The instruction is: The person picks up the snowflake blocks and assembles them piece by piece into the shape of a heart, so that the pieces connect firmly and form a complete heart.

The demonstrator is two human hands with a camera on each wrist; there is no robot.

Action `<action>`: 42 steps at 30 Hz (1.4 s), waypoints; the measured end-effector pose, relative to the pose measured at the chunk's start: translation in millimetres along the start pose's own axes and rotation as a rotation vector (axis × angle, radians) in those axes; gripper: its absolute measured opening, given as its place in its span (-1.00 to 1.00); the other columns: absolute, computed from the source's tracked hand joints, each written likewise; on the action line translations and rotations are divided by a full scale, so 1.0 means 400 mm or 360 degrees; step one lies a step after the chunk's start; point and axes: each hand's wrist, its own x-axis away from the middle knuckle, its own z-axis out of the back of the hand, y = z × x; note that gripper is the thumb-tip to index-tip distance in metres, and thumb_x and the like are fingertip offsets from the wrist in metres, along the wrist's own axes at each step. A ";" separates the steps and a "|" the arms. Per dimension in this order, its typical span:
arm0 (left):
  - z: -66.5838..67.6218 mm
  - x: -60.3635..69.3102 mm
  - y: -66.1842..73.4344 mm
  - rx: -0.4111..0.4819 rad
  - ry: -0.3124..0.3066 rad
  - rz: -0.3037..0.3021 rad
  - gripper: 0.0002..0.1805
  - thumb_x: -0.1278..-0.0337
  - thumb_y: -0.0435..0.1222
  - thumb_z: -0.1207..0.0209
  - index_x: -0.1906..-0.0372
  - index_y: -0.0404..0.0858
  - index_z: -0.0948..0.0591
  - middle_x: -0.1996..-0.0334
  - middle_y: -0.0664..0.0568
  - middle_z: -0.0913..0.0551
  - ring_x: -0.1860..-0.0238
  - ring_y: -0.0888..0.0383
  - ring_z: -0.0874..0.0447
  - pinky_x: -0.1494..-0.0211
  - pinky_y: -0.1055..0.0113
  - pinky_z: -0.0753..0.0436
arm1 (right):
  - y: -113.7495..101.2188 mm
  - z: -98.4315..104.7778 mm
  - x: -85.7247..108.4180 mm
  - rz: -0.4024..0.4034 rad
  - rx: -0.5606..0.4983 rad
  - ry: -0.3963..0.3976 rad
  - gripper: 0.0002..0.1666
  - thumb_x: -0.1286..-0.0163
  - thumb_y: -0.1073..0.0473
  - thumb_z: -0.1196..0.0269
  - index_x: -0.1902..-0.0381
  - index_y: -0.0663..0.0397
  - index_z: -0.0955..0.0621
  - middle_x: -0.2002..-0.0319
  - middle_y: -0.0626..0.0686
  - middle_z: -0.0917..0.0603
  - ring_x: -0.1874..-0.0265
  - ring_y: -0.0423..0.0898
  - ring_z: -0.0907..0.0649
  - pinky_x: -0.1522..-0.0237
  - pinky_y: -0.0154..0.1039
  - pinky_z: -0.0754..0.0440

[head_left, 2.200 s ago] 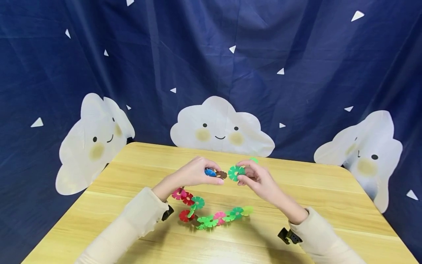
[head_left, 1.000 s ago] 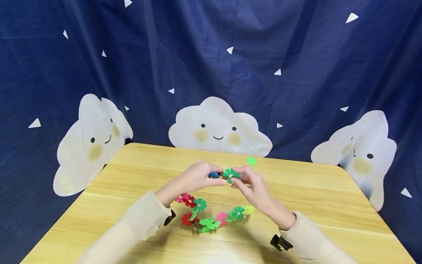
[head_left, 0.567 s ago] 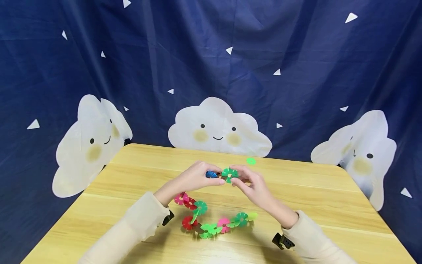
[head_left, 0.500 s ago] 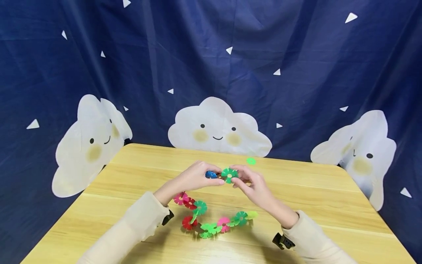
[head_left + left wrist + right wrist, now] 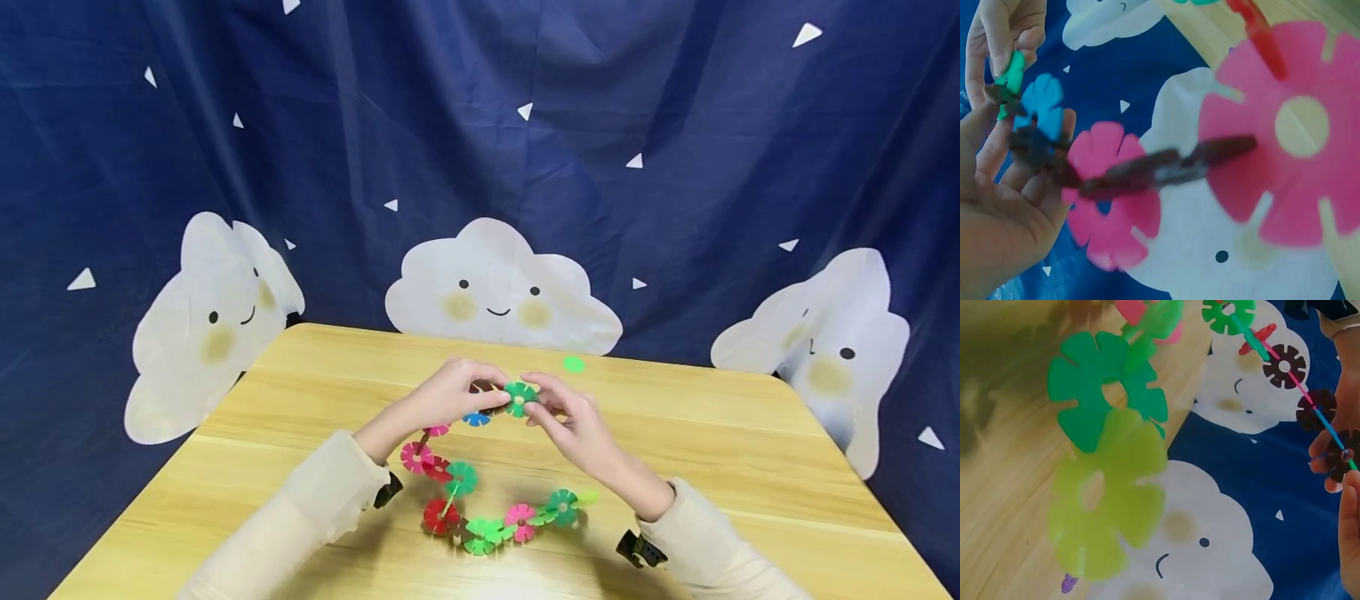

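Observation:
In the head view my left hand (image 5: 446, 396) pinches a brown slotted flower disc (image 5: 486, 397) at the end of a linked chain. A blue disc (image 5: 476, 419) hangs just under it. Facing it, my right hand (image 5: 577, 421) pinches a green flower disc (image 5: 519, 400) by its right side. The green disc meets the brown disc's edge; how deep their slots engage I cannot tell. In the left wrist view, the chain runs from the fingers past a pink disc (image 5: 1107, 194). A yellow-green disc (image 5: 1107, 494), the far chain end, is close in the right wrist view.
The chain curves over the wooden table (image 5: 345, 358) below my hands, through a red disc (image 5: 441, 517), a pink disc (image 5: 521, 522) and several others. A loose bright green disc (image 5: 573, 364) lies by the back edge. A blue cloud-patterned curtain (image 5: 450, 108) stands behind.
My right hand has brought the green disc left to the brown one. The left hand's discs have turned, the blue one now lower. The chain below has shifted slightly right and nearer.

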 end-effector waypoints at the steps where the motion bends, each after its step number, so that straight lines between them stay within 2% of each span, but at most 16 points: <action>1: -0.003 -0.001 0.001 0.0019 0.0009 0.0004 -0.87 -0.19 -0.32 -0.10 0.30 -0.28 -0.63 0.51 0.08 -0.59 0.50 0.35 -0.52 0.33 0.49 -0.54 | 0.001 -0.001 0.000 0.0003 0.0005 -0.0003 -0.60 -0.15 0.53 -0.18 0.01 0.37 -0.45 0.61 0.08 -0.61 0.66 -0.16 -0.61 0.64 -0.48 -0.45; 5: -0.016 -0.008 0.005 0.0098 0.0050 0.0008 -0.89 -0.20 -0.37 -0.08 0.33 -0.30 -0.60 0.63 0.07 -0.48 0.60 0.29 -0.39 0.42 0.47 -0.47 | 0.001 -0.005 0.003 -0.0036 0.0005 0.0003 -0.59 -0.16 0.53 -0.17 -0.01 0.36 -0.45 0.60 0.09 -0.62 0.65 -0.14 -0.63 0.61 -0.47 -0.49; 10: -0.034 -0.019 0.011 0.0202 0.0108 0.0023 -0.89 -0.18 -0.40 -0.08 0.23 -0.32 -0.58 0.62 -0.10 -0.51 0.63 0.28 -0.36 0.45 0.48 -0.46 | -0.001 -0.002 0.008 -0.0094 0.0011 0.0064 -0.56 -0.13 0.56 -0.17 -0.02 0.38 -0.45 0.62 0.07 -0.61 0.64 -0.12 -0.63 0.52 -0.43 -0.57; 13: -0.040 -0.022 0.012 0.0213 0.0122 0.0021 -0.89 -0.19 -0.40 -0.08 0.22 -0.32 -0.57 0.63 -0.09 -0.51 0.64 0.27 -0.35 0.46 0.47 -0.46 | 0.001 -0.001 0.012 -0.0094 0.0012 0.0078 -0.54 -0.10 0.58 -0.18 -0.01 0.42 -0.44 0.62 0.08 -0.60 0.64 -0.12 -0.64 0.50 -0.41 -0.58; 16: -0.039 -0.021 0.010 0.0199 0.0142 0.0027 -0.89 -0.18 -0.39 -0.09 0.23 -0.30 -0.58 0.64 0.01 -0.52 0.64 0.27 -0.36 0.47 0.46 -0.45 | 0.005 -0.002 0.012 -0.0103 -0.0005 0.0057 -0.52 -0.10 0.58 -0.18 -0.03 0.42 -0.42 0.62 0.07 -0.59 0.64 -0.11 -0.63 0.50 -0.41 -0.58; 20: -0.033 -0.017 0.006 0.0187 0.0174 0.0033 -0.88 -0.17 -0.38 -0.11 0.23 -0.31 -0.61 0.59 -0.03 -0.58 0.62 0.25 -0.38 0.48 0.45 -0.46 | 0.018 0.004 0.011 -0.0166 -0.0071 0.0055 -0.53 -0.13 0.59 -0.15 -0.05 0.42 -0.41 0.59 0.12 -0.59 0.63 -0.09 -0.62 0.50 -0.41 -0.56; 23: -0.027 -0.013 0.001 0.0180 0.0200 0.0068 -0.87 -0.16 -0.37 -0.12 0.23 -0.30 -0.62 0.54 -0.04 -0.63 0.61 0.23 -0.41 0.49 0.45 -0.46 | 0.046 0.022 0.012 -0.0326 -0.0106 0.0154 -0.57 -0.19 0.58 -0.09 -0.06 0.42 -0.41 0.54 0.22 -0.61 0.61 -0.13 -0.61 0.48 -0.41 -0.57; 25: -0.023 -0.009 -0.002 0.0178 0.0213 0.0105 -0.88 -0.15 -0.37 -0.13 0.23 -0.28 -0.63 0.53 0.00 -0.64 0.61 0.23 -0.42 0.50 0.44 -0.46 | 0.075 0.039 0.015 -0.0481 -0.0091 0.0227 -0.61 -0.25 0.53 -0.05 -0.06 0.40 -0.42 0.50 0.26 -0.61 0.58 -0.18 -0.60 0.44 -0.39 -0.58; 27: -0.020 -0.005 -0.005 0.0185 0.0222 0.0142 -0.87 -0.14 -0.37 -0.14 0.23 -0.27 -0.63 0.53 0.02 -0.64 0.61 0.23 -0.42 0.51 0.44 -0.45 | 0.111 0.057 0.021 -0.0659 -0.0028 0.0238 -0.64 -0.33 0.44 -0.02 -0.09 0.37 -0.42 0.44 0.26 -0.63 0.51 -0.19 -0.61 0.40 -0.36 -0.59; 30: -0.017 -0.001 -0.008 0.0201 0.0218 0.0144 -0.87 -0.14 -0.37 -0.14 0.23 -0.27 -0.63 0.56 0.02 -0.63 0.61 0.24 -0.41 0.51 0.44 -0.44 | 0.170 0.076 0.040 -0.0864 0.0088 0.0132 -0.63 -0.38 0.34 -0.01 -0.12 0.39 -0.39 0.31 0.29 -0.64 0.36 -0.04 -0.65 0.28 -0.21 -0.60; 35: -0.018 0.001 -0.011 0.0217 0.0194 0.0114 -0.87 -0.15 -0.38 -0.13 0.23 -0.29 -0.63 0.58 0.02 -0.61 0.61 0.24 -0.41 0.49 0.44 -0.46 | 0.253 0.081 0.082 -0.1110 0.0236 -0.0259 -0.53 -0.40 0.31 0.03 -0.21 0.43 -0.26 0.05 0.37 -0.56 0.05 0.26 -0.54 0.03 0.07 -0.49; 38: -0.019 0.003 -0.011 0.0214 0.0185 0.0118 -0.87 -0.15 -0.38 -0.13 0.23 -0.29 -0.63 0.55 0.02 -0.62 0.60 0.24 -0.42 0.46 0.44 -0.47 | 0.287 0.071 0.102 -0.1165 0.0258 -0.0514 -0.47 -0.39 0.34 0.06 -0.26 0.46 -0.16 -0.07 0.43 -0.45 0.00 0.32 -0.48 0.00 0.10 -0.45; 42: -0.019 0.006 -0.009 0.0198 0.0182 0.0125 -0.87 -0.15 -0.38 -0.13 0.22 -0.30 -0.63 0.52 0.01 -0.64 0.57 0.24 -0.45 0.43 0.44 -0.49 | 0.312 0.056 0.115 -0.1183 0.0225 -0.0777 -0.40 -0.37 0.36 0.08 -0.29 0.52 -0.04 -0.18 0.48 -0.30 -0.08 0.38 -0.40 -0.11 0.12 -0.34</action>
